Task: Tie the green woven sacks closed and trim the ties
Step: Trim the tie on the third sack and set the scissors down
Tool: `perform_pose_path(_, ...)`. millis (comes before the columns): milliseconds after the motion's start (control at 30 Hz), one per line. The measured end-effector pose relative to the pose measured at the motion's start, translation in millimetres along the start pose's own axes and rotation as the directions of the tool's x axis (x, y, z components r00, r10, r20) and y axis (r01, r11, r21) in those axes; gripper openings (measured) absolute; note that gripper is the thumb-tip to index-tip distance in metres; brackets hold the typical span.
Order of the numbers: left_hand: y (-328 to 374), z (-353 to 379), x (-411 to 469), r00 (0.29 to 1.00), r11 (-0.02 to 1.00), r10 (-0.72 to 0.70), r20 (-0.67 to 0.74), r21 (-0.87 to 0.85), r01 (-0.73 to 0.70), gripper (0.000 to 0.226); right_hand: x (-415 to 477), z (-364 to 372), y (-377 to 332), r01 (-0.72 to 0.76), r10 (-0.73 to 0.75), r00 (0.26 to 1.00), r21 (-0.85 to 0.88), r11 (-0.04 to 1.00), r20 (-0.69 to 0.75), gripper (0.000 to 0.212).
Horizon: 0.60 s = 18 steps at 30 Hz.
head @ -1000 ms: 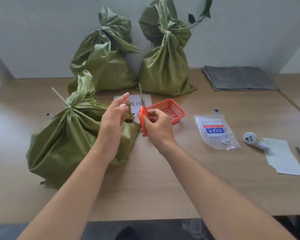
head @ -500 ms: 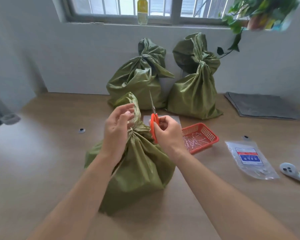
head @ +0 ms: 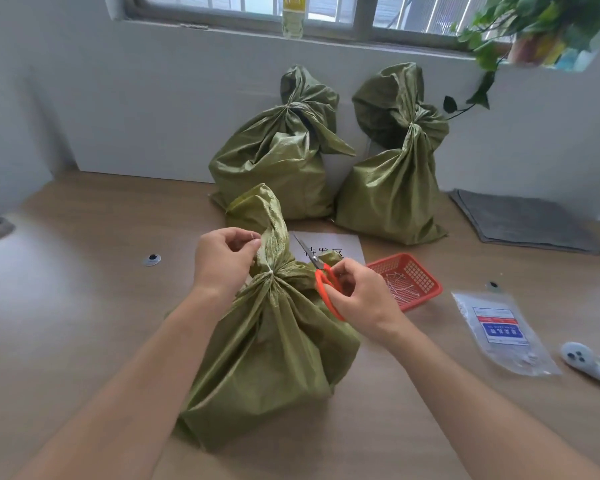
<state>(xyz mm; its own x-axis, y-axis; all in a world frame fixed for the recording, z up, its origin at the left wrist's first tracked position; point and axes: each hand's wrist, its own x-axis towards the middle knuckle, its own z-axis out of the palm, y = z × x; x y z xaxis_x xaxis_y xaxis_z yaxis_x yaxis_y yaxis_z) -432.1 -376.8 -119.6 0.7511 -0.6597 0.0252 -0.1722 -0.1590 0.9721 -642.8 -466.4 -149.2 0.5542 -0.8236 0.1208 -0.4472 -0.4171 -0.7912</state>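
Both bare forearms reach forward, hands close together.
The left hand (head: 224, 261) curls its fingers (head: 234, 237), thumb and forefinger pinching a thin tie (head: 254, 237); the right hand (head: 359, 296) grips scissors (head: 321, 276), fingers through the handles, wrist bent inward.

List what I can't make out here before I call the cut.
Head view:
- Tie end: too thin to see; the left hand's curled fingers cover whatever it pinches by the near sack's neck.
- Scissors: handles mostly covered by the right hand.
- Paper sign: print partly hidden behind sack and scissors.
- White gadget: cut off by the right edge.
- Back sacks' ties: too small to judge.
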Motion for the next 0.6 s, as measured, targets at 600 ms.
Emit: perform_pose_path(600, 7.5, -5.7, 6.8, 0.959, 0.975, 0.21, 0.191, -0.111, -0.192, 0.01, 15.7, -6.9, -4.7, 0.269, -0.194, 0.955, -0.381, 0.885, 0.223, 0.029)
